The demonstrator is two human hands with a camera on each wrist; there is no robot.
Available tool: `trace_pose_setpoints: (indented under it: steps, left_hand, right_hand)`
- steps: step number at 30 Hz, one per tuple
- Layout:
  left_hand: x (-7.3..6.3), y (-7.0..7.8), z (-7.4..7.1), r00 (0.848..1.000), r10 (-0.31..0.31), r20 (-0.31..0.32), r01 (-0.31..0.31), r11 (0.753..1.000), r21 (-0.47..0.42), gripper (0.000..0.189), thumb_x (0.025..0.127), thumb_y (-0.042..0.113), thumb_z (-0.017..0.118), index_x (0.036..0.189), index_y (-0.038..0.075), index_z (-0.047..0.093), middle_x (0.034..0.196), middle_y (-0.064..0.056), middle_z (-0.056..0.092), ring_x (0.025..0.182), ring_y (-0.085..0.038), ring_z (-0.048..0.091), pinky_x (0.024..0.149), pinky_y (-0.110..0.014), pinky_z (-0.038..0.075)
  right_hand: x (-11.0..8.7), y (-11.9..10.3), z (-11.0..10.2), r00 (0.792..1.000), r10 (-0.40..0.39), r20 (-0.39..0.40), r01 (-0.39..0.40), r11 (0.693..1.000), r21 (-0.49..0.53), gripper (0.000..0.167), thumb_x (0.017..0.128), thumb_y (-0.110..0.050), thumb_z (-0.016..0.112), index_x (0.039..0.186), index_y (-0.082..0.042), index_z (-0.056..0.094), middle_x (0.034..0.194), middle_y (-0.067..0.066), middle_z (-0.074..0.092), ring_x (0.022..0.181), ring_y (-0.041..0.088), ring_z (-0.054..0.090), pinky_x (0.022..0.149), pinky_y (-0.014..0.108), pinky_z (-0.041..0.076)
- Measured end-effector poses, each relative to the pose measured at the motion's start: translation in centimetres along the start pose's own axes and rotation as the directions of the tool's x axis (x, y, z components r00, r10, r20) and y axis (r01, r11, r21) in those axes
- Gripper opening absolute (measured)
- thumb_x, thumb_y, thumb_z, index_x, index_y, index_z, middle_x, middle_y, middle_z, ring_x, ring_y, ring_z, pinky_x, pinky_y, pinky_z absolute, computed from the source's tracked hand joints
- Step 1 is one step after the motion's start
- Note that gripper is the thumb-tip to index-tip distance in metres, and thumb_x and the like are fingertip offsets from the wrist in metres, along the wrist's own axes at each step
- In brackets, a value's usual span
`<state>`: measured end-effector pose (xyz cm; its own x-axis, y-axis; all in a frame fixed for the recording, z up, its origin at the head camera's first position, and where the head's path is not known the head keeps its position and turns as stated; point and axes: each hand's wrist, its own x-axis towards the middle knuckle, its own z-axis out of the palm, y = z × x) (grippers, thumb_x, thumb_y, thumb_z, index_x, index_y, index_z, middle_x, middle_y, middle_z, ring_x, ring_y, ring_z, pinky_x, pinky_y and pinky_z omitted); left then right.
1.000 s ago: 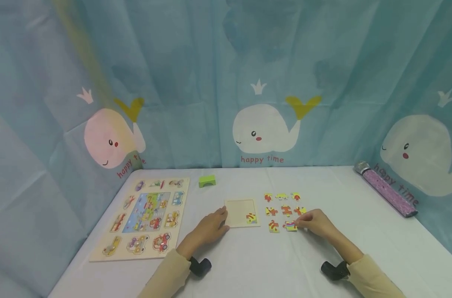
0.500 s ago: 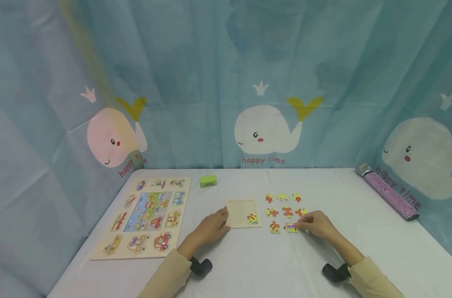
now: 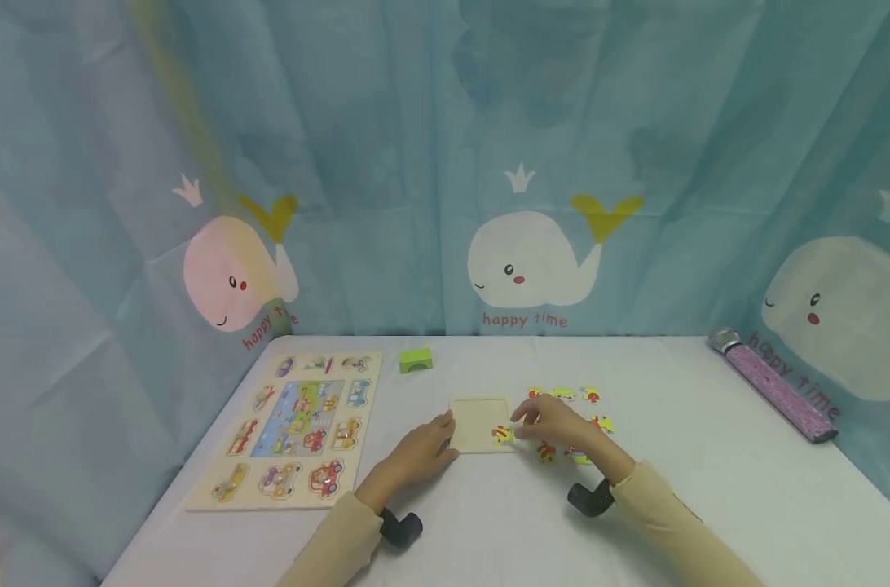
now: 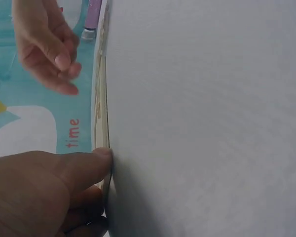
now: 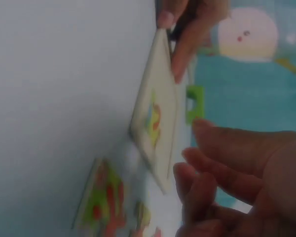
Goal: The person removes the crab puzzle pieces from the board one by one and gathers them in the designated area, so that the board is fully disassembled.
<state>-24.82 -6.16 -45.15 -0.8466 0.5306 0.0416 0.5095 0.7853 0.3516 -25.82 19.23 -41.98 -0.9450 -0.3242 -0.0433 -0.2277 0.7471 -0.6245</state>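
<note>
A small square wooden puzzle tray (image 3: 474,424) lies on the white table, with one yellow-and-red jigsaw piece (image 3: 501,436) in its near right corner. My left hand (image 3: 418,453) grips the tray's left side; the left wrist view shows the thumb (image 4: 96,163) at the near edge and the fingers behind. Close by the tray's right edge hovers my right hand (image 3: 555,421), fingers loosely bent, nothing visible between them. Several loose jigsaw pieces (image 3: 591,395) lie to the right of the tray, partly hidden under this hand. A striped piece (image 3: 579,457) shows below the right wrist.
At the left lies a large wooden vehicle puzzle board (image 3: 364,456). A green arch block (image 3: 416,359) stands behind the tray. Along the right table edge rests a pink glittery microphone (image 3: 778,387). A whale-print curtain (image 3: 386,244) hangs behind the table.
My right hand has left the striped piece and moved left, over the loose pieces to the tray's right edge. The striped piece stays on the table. My left hand keeps its place at the tray.
</note>
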Motion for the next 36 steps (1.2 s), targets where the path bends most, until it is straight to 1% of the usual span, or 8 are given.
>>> trace_pose_setpoints:
  steps: [2, 5, 9, 13, 20, 25, 30, 36]
  left_hand:
    - [-0.1, 0.0, 0.3, 1.0, 0.006, -0.003, -0.006, 1.0, 0.01, 0.053, 0.091, 0.028, 0.056, 0.133, -0.002, 0.045, 0.144, -0.015, 0.039, 0.131, -0.03, 0.04, 0.105, -0.043, 0.035]
    - [-0.2, -0.1, 0.6, 1.0, 0.004, -0.007, -0.004, 1.0, 0.018, 0.053, 0.091, 0.029, 0.056, 0.133, -0.001, 0.045, 0.143, -0.015, 0.04, 0.13, -0.029, 0.041, 0.105, -0.043, 0.036]
    - [-0.1, -0.1, 0.6, 1.0, -0.001, -0.009, 0.002, 1.0, 0.02, 0.053, 0.091, 0.03, 0.055, 0.133, 0.0, 0.045, 0.144, -0.014, 0.039, 0.13, -0.029, 0.041, 0.105, -0.042, 0.036]
    - [-0.1, 0.0, 0.3, 1.0, -0.007, -0.008, 0.007, 1.0, 0.015, 0.053, 0.091, 0.029, 0.056, 0.134, 0.0, 0.044, 0.144, -0.014, 0.039, 0.131, -0.029, 0.04, 0.105, -0.042, 0.036]
    - [0.0, 0.0, 0.1, 1.0, 0.002, -0.008, -0.002, 1.0, 0.016, 0.053, 0.091, 0.028, 0.056, 0.134, -0.001, 0.045, 0.144, -0.014, 0.039, 0.131, -0.029, 0.04, 0.106, -0.042, 0.035]
    - [0.0, 0.1, 0.2, 1.0, 0.005, -0.01, -0.005, 1.0, 0.01, 0.053, 0.091, 0.027, 0.056, 0.134, -0.001, 0.044, 0.144, -0.014, 0.039, 0.131, -0.029, 0.04, 0.106, -0.043, 0.035]
    - [0.0, 0.1, 0.3, 1.0, -0.007, -0.008, 0.008, 1.0, 0.013, 0.053, 0.091, 0.029, 0.055, 0.135, 0.001, 0.044, 0.145, -0.012, 0.038, 0.132, -0.027, 0.039, 0.106, -0.041, 0.035]
    - [0.0, 0.1, 0.2, 1.0, -0.016, -0.005, 0.016, 1.0, 0.013, 0.053, 0.091, 0.03, 0.055, 0.135, 0.001, 0.044, 0.145, -0.012, 0.038, 0.132, -0.028, 0.039, 0.106, -0.042, 0.035]
  right_hand:
    - [0.5, -0.5, 0.7, 0.999, -0.032, 0.017, 0.032, 0.999, -0.013, 0.022, 0.079, -0.013, 0.07, 0.1, -0.006, 0.068, 0.081, 0.004, 0.061, 0.066, 0.013, 0.05, 0.054, 0.025, 0.043]
    - [0.9, -0.9, 1.5, 0.998, -0.064, 0.017, 0.064, 0.998, -0.023, 0.025, 0.077, -0.01, 0.072, 0.1, -0.004, 0.068, 0.075, 0.004, 0.061, 0.062, 0.012, 0.049, 0.052, 0.024, 0.041]
    - [1.4, -0.9, 2.2, 0.998, -0.059, -0.013, 0.059, 0.998, -0.01, 0.023, 0.073, -0.009, 0.076, 0.094, -0.004, 0.07, 0.066, 0.002, 0.055, 0.057, 0.012, 0.044, 0.049, 0.023, 0.037]
    - [1.7, -0.7, 2.5, 0.997, -0.065, -0.032, 0.065, 0.998, -0.011, 0.021, 0.071, -0.009, 0.077, 0.09, -0.006, 0.069, 0.065, 0.0, 0.053, 0.056, 0.011, 0.044, 0.048, 0.022, 0.037]
    - [1.8, -0.5, 2.7, 0.999, -0.014, -0.039, 0.014, 1.0, -0.006, 0.025, 0.071, -0.01, 0.078, 0.093, -0.008, 0.066, 0.067, 0.001, 0.053, 0.056, 0.012, 0.045, 0.048, 0.023, 0.038]
    - [1.9, -0.3, 2.8, 0.999, 0.016, -0.045, -0.016, 1.0, -0.005, 0.024, 0.07, -0.011, 0.078, 0.09, -0.009, 0.065, 0.069, 0.002, 0.053, 0.06, 0.013, 0.046, 0.051, 0.025, 0.039]
    - [2.0, -0.3, 2.9, 0.998, 0.003, -0.061, -0.005, 1.0, -0.027, 0.022, 0.07, -0.012, 0.079, 0.086, -0.01, 0.065, 0.071, 0.002, 0.053, 0.063, 0.014, 0.046, 0.053, 0.026, 0.039]
    - [2.0, -0.3, 2.9, 0.996, -0.021, -0.082, 0.02, 1.0, -0.021, 0.029, 0.067, -0.01, 0.08, 0.086, -0.011, 0.058, 0.081, 0.003, 0.057, 0.072, 0.015, 0.049, 0.062, 0.028, 0.042]
